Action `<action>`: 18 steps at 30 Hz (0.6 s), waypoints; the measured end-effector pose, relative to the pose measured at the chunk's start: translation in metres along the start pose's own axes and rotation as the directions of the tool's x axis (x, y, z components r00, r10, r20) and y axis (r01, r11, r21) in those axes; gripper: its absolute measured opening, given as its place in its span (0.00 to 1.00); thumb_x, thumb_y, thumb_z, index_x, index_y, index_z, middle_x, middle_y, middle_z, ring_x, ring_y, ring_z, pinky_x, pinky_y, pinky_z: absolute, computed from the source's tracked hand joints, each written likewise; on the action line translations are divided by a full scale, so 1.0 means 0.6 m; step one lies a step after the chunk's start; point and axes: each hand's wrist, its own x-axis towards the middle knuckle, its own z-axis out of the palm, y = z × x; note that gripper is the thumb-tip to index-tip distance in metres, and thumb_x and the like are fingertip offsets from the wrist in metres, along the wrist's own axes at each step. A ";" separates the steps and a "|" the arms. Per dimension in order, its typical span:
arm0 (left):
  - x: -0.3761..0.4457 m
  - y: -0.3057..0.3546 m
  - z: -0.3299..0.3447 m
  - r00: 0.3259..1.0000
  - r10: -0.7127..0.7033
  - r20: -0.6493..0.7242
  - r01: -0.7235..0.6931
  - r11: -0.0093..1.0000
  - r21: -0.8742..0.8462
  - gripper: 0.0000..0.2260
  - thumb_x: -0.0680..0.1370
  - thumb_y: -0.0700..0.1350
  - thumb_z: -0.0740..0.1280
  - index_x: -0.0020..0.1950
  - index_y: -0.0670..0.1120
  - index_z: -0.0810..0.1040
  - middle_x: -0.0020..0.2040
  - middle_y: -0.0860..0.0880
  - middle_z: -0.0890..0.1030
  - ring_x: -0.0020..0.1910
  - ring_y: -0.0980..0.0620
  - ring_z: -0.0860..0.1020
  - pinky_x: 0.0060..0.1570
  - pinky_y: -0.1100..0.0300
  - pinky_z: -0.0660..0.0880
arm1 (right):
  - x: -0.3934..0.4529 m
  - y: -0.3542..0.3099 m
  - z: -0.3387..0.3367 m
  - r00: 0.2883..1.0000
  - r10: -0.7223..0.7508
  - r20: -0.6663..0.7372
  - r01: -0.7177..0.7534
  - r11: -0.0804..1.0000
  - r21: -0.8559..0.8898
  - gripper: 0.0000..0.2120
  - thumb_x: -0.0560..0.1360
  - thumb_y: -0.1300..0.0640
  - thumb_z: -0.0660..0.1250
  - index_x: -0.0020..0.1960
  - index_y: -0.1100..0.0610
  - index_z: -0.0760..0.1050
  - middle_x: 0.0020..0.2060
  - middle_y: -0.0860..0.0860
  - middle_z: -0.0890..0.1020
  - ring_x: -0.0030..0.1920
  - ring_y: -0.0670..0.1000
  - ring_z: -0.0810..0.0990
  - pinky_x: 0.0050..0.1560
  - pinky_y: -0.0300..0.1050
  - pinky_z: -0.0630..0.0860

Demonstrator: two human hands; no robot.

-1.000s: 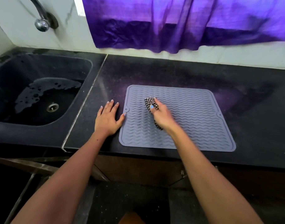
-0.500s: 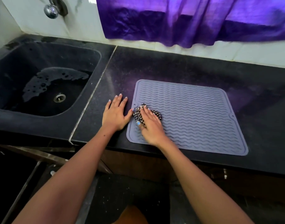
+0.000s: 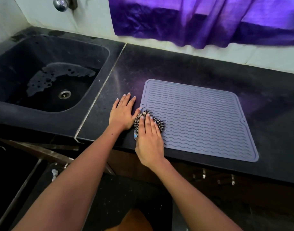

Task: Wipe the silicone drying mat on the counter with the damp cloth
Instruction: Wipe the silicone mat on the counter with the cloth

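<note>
In the head view, a grey silicone drying mat [image 3: 201, 119] with a wavy ribbed surface is lying flat on the black counter [image 3: 184, 67], its near edge running close to the counter's front edge and its left edge just right of the person's left hand. The right hand [image 3: 148, 139] is pressing down on a black-and-white checked cloth [image 3: 158, 124] at the mat's near left corner; its fingers [image 3: 147, 121] are lying nearly straight and close together on top of the cloth, with the thumb along the cloth's left side. The cloth is bunched under the palm, showing past the fingertips and on both sides of the hand, and its left part is reaching to the mat's left edge. Whether the cloth is damp cannot be told.

The left hand [image 3: 122, 112] is resting palm down on the bare counter just left of the mat, fingers straight and slightly spread, pointing toward the far wall. Its thumb is stretching right, touching the mat's left edge beside the cloth.

To the left, a dark sink [image 3: 48, 112] is set in the counter, holding a shallow patch of water around a metal drain [image 3: 64, 94]. A chrome tap [image 3: 60, 5] is showing at the far wall above the sink. A purple curtain [image 3: 209, 19] is hanging over the pale tiled wall [image 3: 93, 22] behind the counter, well apart from the mat.
</note>
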 end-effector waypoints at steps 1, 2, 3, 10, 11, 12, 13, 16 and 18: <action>0.001 0.001 0.000 1.000 0.002 0.002 -0.002 1.000 0.001 0.27 0.80 0.59 0.51 0.76 0.48 0.57 0.78 0.47 0.54 0.77 0.51 0.50 0.75 0.53 0.45 | 0.002 0.005 -0.001 1.000 -0.010 0.019 0.010 1.000 0.009 0.34 0.76 0.54 0.58 0.76 0.61 0.45 0.76 0.59 0.48 0.77 0.54 0.45 0.72 0.44 0.37; 0.001 0.001 -0.001 1.000 0.001 0.003 -0.001 1.000 -0.001 0.27 0.80 0.59 0.51 0.76 0.48 0.57 0.78 0.47 0.54 0.77 0.51 0.50 0.75 0.54 0.44 | 0.006 0.011 -0.005 0.998 -0.033 0.044 0.032 0.999 0.036 0.34 0.77 0.54 0.58 0.76 0.60 0.45 0.76 0.58 0.48 0.77 0.53 0.45 0.72 0.43 0.37; 0.001 0.001 -0.002 1.000 -0.004 0.004 0.004 1.000 -0.005 0.27 0.80 0.59 0.51 0.76 0.49 0.57 0.78 0.47 0.54 0.77 0.51 0.50 0.75 0.54 0.44 | 0.010 0.017 -0.010 0.996 -0.055 0.077 0.047 0.994 0.100 0.32 0.78 0.54 0.57 0.76 0.59 0.46 0.77 0.56 0.48 0.77 0.51 0.45 0.72 0.41 0.37; -0.002 0.002 -0.005 1.000 -0.008 -0.001 0.008 0.999 -0.040 0.27 0.80 0.60 0.51 0.76 0.49 0.59 0.78 0.48 0.56 0.77 0.52 0.51 0.75 0.54 0.45 | 0.034 0.056 -0.096 0.864 0.499 0.058 -0.301 0.421 0.856 0.25 0.80 0.56 0.57 0.75 0.53 0.57 0.72 0.50 0.66 0.67 0.44 0.66 0.65 0.38 0.63; -0.002 0.002 -0.006 1.000 -0.012 -0.003 0.012 0.999 -0.041 0.27 0.80 0.60 0.51 0.75 0.49 0.60 0.78 0.48 0.56 0.77 0.52 0.51 0.75 0.53 0.46 | 0.028 0.072 -0.103 0.857 0.513 -0.056 -0.289 0.567 0.772 0.26 0.79 0.56 0.57 0.75 0.52 0.54 0.74 0.49 0.63 0.70 0.46 0.63 0.69 0.40 0.60; -0.002 0.004 -0.006 1.000 -0.012 -0.006 0.012 0.999 -0.040 0.27 0.80 0.60 0.51 0.75 0.49 0.60 0.78 0.48 0.56 0.77 0.52 0.52 0.75 0.53 0.46 | 0.021 0.090 -0.107 0.872 0.461 -0.164 -0.270 0.733 0.625 0.28 0.79 0.56 0.58 0.76 0.53 0.51 0.75 0.49 0.57 0.74 0.47 0.57 0.72 0.42 0.53; -0.002 0.003 -0.006 1.000 -0.011 -0.006 0.011 0.999 -0.038 0.27 0.80 0.60 0.51 0.75 0.49 0.60 0.78 0.48 0.56 0.77 0.52 0.52 0.75 0.53 0.46 | 0.012 0.111 -0.108 0.899 0.373 -0.230 -0.251 0.869 0.427 0.30 0.78 0.57 0.58 0.76 0.54 0.48 0.76 0.49 0.53 0.76 0.48 0.51 0.74 0.42 0.46; -0.002 0.002 -0.006 1.000 -0.011 -0.002 0.011 0.999 -0.036 0.27 0.80 0.60 0.50 0.76 0.49 0.60 0.78 0.48 0.56 0.77 0.52 0.51 0.75 0.53 0.46 | -0.013 0.159 -0.092 0.971 0.217 -0.095 -0.219 0.976 -0.009 0.32 0.78 0.59 0.58 0.76 0.59 0.45 0.77 0.54 0.48 0.76 0.50 0.44 0.74 0.42 0.38; 0.000 0.001 -0.004 1.000 -0.006 -0.006 0.006 1.000 -0.031 0.27 0.80 0.60 0.50 0.76 0.49 0.60 0.78 0.48 0.56 0.77 0.52 0.52 0.75 0.53 0.46 | -0.025 0.168 -0.076 0.974 0.218 0.057 -0.216 0.976 -0.039 0.32 0.79 0.56 0.56 0.77 0.59 0.43 0.77 0.55 0.46 0.77 0.51 0.44 0.74 0.43 0.38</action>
